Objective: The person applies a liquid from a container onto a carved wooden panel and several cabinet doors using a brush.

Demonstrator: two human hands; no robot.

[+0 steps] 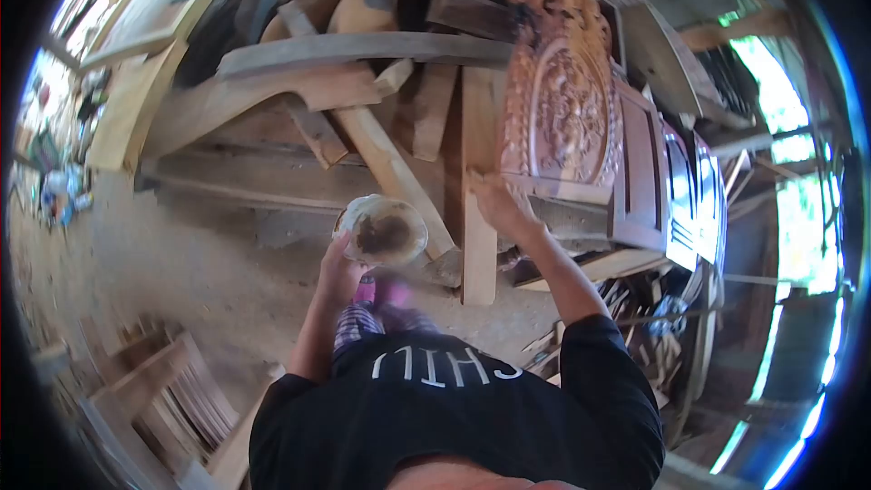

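Observation:
A pale, round bowl [386,230] with brown stains inside is held by its left rim in my left hand [341,270]. My right hand [504,204] reaches forward to the lower left corner of a carved wooden panel [567,113]. Its fingers are bent together near the panel's bottom edge and an upright plank [479,245]; whether they hold anything is too small to tell. The panel has an oval relief and leans among other wooden pieces.
Curved and straight boards [363,50] lie piled ahead. Dark framed panels [638,172] stand at the right, with scrap wood [649,336] below them. Slatted wooden frames [172,386] lie at the lower left. My feet [381,290] are on the dirt floor [236,281].

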